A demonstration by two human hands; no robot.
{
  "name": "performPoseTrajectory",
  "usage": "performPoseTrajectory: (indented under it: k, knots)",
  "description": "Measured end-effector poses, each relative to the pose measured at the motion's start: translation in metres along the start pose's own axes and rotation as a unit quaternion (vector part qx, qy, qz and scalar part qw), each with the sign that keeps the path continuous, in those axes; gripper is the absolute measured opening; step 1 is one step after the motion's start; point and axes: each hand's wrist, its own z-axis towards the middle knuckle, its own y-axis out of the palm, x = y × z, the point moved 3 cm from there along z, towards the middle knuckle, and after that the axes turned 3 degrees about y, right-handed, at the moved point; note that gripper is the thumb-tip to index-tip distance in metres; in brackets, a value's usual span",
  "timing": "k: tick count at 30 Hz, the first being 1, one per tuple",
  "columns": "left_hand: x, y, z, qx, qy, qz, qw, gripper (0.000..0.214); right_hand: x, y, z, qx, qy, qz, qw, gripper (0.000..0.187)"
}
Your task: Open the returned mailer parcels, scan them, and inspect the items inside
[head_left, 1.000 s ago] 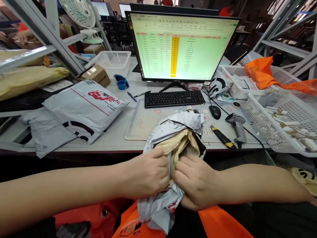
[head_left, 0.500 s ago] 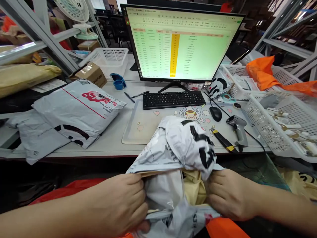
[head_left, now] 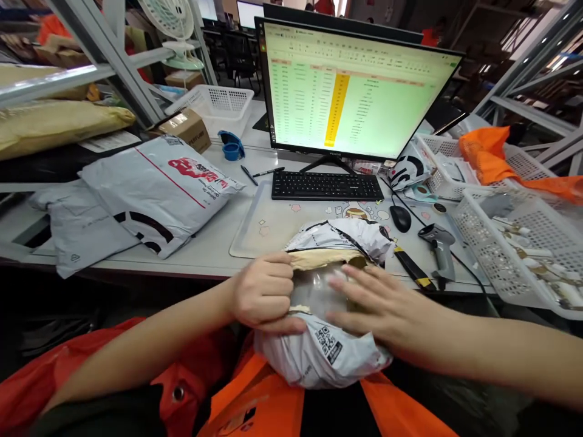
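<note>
A white plastic mailing bag (head_left: 314, 358) with a QR code is torn open at the desk's front edge, above my lap. Its opening shows a yellowish inner lining and a clear plastic-wrapped item (head_left: 314, 288), whose kind I cannot make out. My left hand (head_left: 266, 294) is closed on the bag's torn left edge. With fingers stretched out and slightly blurred, my right hand (head_left: 378, 303) lies over the right side of the opening, against the contents.
Behind the bag are a keyboard (head_left: 327, 186), a monitor (head_left: 355, 91) and a mouse (head_left: 400, 218). A utility knife (head_left: 414, 269), a barcode scanner (head_left: 437, 252) and a white basket (head_left: 505, 267) of small bottles stand right. Mailing bags (head_left: 159, 188) lie left.
The bag has shifted back toward the desk and its opening faces up more. My right hand has let go of the bag's edge and spread its fingers over the contents.
</note>
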Motion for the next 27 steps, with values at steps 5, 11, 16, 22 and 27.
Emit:
performPoseTrajectory:
  k: [5, 11, 16, 22, 27]
  knots:
    - [-0.007, 0.025, -0.014, 0.227, -0.096, -0.026, 0.969, 0.045, -0.02, 0.061, 0.036, 0.029, -0.074, -0.038, 0.996, 0.046]
    - [0.024, -0.007, -0.005, 0.058, -0.219, -0.029, 0.974, 0.048, -0.001, 0.075, 0.077, 0.074, -0.083, -0.003, 0.994, 0.014]
    - [0.051, -0.031, -0.004, -0.032, -0.189, 0.108, 0.976, 0.042, -0.012, 0.062, 0.095, 0.027, -0.05, -0.02, 0.998, 0.019]
    - [0.048, -0.027, -0.017, 0.084, -0.141, 0.137, 0.977, 0.041, -0.037, 0.093, 0.105, -0.025, -0.115, -0.002, 0.993, 0.019]
    - [0.07, -0.03, -0.026, -0.014, -0.189, 0.2, 0.961, 0.04, 0.006, 0.072, 0.097, 0.011, -0.093, 0.043, 0.995, 0.012]
